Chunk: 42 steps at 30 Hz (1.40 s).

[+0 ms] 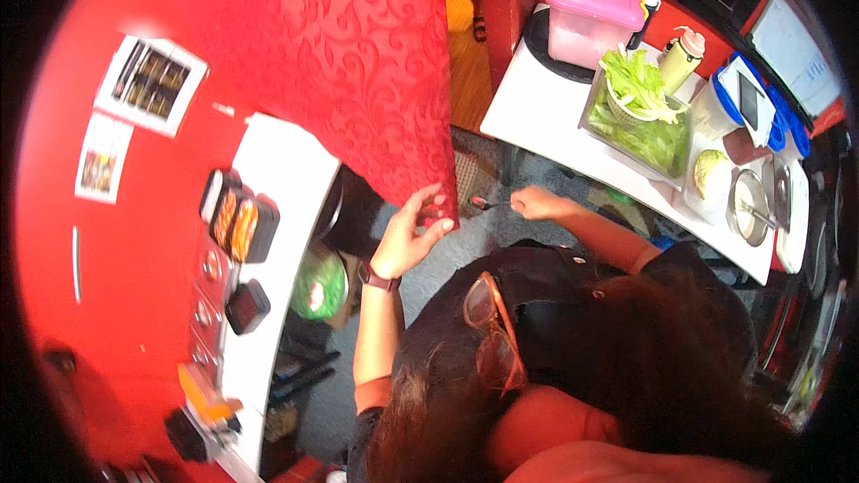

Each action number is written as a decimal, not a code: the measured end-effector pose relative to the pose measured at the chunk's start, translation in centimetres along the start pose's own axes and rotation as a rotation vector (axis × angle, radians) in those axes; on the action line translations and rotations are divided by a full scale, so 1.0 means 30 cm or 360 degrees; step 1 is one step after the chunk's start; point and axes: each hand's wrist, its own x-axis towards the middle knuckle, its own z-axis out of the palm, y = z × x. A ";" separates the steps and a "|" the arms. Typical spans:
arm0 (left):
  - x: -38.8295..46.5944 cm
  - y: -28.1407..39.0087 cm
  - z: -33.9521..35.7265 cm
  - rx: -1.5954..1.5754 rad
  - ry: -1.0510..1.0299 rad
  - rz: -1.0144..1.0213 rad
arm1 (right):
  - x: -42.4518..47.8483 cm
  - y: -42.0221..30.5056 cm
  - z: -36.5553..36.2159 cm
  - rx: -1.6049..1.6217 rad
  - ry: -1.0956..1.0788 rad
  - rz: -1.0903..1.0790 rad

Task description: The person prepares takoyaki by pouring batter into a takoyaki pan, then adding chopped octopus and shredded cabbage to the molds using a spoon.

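Observation:
My left hand (409, 231), with a dark band on its wrist, is at the lower corner of a red patterned curtain (376, 67). Its thumb and fingers are apart, with red cloth between and behind them. In my right hand (537, 203) is a spoon (495, 204), held by its handle over the floor. Something red shows at the spoon's bowl. Right of my right hand, a white table (530, 114) holds a clear tray of lettuce (637, 141), and a strainer basket (631, 113) with more leaves sits on that tray.
A pink lidded box (590, 7), a yellow bottle (683, 57), a cut cabbage (711, 174) and a metal bowl (748, 208) stand on the right table. Black food containers (245, 228) sit on the left counter (288, 168). Below it is a green bag (319, 285).

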 end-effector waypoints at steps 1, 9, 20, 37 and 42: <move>0.098 -0.009 -0.053 -0.0113 -0.0103 -0.0013 | 0.008 -0.003 0.008 0.0086 0.0042 0.0063; 0.764 -0.089 -0.608 -0.0259 0.0083 0.0047 | 0.192 0.001 -0.052 0.0464 0.0530 0.0405; 1.065 -0.283 -1.603 0.0053 0.2203 0.0688 | 0.959 0.223 -0.522 0.0548 0.0737 0.0468; 2.886 -0.939 -1.051 -0.0159 -0.0805 -0.0428 | 1.731 0.682 -1.123 0.0761 0.0954 0.1202; 3.674 -1.040 -0.818 -0.0017 -0.0841 -0.1142 | 1.898 0.812 -1.431 0.0897 0.1295 0.1374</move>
